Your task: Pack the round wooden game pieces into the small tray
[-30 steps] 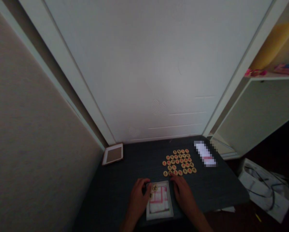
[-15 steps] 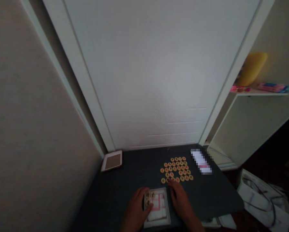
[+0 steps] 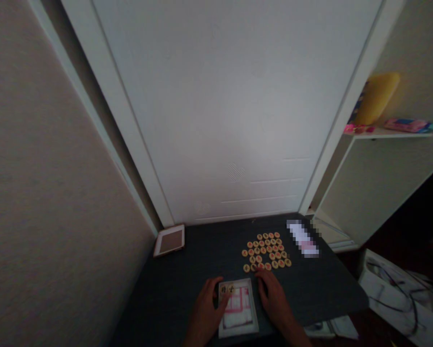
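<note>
We see the loose round pieces [image 3: 263,250] laid in uneven rows on the dark table [image 3: 321,289], right of centre, beyond the shallow white box [image 3: 238,332]. Two marked pieces [image 3: 231,289] show in its far left corner, over a pink-lined sheet [image 3: 237,319]. The left hand [image 3: 207,311] curves round the box's left side, thumb over the inside; the right hand [image 3: 274,296] reaches the near row. We cannot tell whether either hand grips anything.

A careless fingertip could scatter the near row, we judge, and a nudging thumb could shift the boxed pieces (the sheet looks uneven). The left thumb may hide more pieces; the right fingertips blur into the row; both forearms are cut off.
</note>
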Available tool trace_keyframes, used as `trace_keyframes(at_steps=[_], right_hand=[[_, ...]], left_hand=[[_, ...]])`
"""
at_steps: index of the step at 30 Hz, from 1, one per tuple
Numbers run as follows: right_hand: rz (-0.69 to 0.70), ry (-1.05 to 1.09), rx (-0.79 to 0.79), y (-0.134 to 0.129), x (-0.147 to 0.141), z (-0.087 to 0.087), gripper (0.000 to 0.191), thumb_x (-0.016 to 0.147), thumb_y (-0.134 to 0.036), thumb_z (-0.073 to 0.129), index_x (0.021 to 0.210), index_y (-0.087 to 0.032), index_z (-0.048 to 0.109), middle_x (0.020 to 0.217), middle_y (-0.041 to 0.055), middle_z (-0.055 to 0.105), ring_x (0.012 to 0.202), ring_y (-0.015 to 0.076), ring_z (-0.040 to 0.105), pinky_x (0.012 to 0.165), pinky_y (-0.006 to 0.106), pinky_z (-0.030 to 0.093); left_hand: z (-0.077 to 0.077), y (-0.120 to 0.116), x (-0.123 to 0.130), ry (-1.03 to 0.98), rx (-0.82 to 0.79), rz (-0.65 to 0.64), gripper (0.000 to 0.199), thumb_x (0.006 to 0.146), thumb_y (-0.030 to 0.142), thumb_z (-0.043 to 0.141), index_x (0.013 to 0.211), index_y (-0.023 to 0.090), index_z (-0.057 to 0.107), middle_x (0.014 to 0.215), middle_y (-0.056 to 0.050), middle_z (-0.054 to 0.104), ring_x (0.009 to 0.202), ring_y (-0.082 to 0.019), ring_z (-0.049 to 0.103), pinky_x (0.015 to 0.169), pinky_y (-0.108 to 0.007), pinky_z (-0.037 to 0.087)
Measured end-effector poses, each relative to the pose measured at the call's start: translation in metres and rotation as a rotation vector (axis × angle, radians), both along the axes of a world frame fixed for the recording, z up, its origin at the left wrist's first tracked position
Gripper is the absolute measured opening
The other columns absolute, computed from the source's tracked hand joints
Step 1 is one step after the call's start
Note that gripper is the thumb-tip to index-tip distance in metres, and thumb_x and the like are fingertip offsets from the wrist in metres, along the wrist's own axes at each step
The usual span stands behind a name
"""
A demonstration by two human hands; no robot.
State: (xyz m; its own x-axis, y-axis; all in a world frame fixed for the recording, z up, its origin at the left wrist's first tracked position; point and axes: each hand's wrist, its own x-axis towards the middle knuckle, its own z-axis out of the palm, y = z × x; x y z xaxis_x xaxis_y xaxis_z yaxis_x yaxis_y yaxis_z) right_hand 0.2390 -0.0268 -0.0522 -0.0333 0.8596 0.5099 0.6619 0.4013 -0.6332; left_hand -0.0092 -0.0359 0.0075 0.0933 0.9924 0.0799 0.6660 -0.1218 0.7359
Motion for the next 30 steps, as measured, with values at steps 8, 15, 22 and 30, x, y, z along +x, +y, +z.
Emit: trace_keyframes(at_steps=[8,15,22,30], right_hand=[[0.005,0.022,-0.003,-0.001,0.000,0.000,0.026,0.097,-0.018,0.047,0.113,-0.025,0.065,0.122,0.0097,0.070,0.114,0.0243,0.066,0.099,0.045,0.056],[-0.011,0.031,-0.036,0.001,0.003,-0.004,0.024,0.099,-0.024,0.047,0.113,-0.024,0.065,0.120,0.0109,0.070,0.112,0.0246,0.067,0.099,0.045,0.055],[0.002,0.056,-0.040,0.000,0.003,-0.004,0.025,0.099,-0.026,0.046,0.114,-0.024,0.066,0.122,0.0107,0.070,0.114,0.0256,0.066,0.100,0.046,0.055],[0.055,0.013,-0.068,-0.001,0.004,0.001,0.040,0.094,-0.012,0.043,0.127,-0.026,0.061,0.133,0.0086,0.064,0.124,0.0242,0.060,0.107,0.049,0.050]], left_hand=[[-0.019,0.011,-0.006,-0.067,0.042,0.091,0.043,0.090,0.056,0.053,0.111,0.022,0.068,0.095,-0.005,0.072,0.073,-0.020,0.066,0.073,-0.033,0.055],[-0.026,0.010,-0.007,-0.122,0.069,0.156,0.043,0.088,0.057,0.054,0.106,0.022,0.071,0.093,-0.005,0.076,0.075,-0.021,0.069,0.073,-0.033,0.057],[-0.020,0.014,-0.007,-0.160,-0.016,0.134,0.048,0.089,0.052,0.053,0.123,0.020,0.064,0.112,-0.009,0.074,0.078,-0.020,0.069,0.077,-0.033,0.056],[-0.005,0.015,0.008,0.070,-0.029,0.023,0.038,0.090,0.048,0.055,0.118,0.026,0.067,0.110,-0.005,0.071,0.094,-0.023,0.067,0.085,-0.034,0.051]])
